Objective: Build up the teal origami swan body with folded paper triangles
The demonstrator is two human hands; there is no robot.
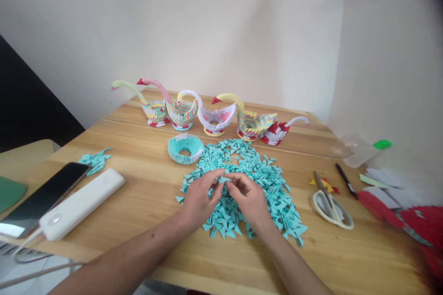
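Observation:
My left hand (200,197) and my right hand (248,199) meet over a big pile of folded teal paper triangles (277,193) on the wooden table (138,184). Both hands pinch small teal paper pieces (224,179) between their fingertips, pressing them together. Just beyond the pile sits a round teal ring of joined pieces (185,148). Behind it, a row of finished paper swans (214,115) in mixed colours stands near the wall.
A phone (44,196) and a white power bank (81,203) with a cable lie at the left, with a small teal heap (95,160) beyond. Scissors (330,205), a pen (344,179), a clear box (356,150) and red paper pieces (415,221) lie at the right.

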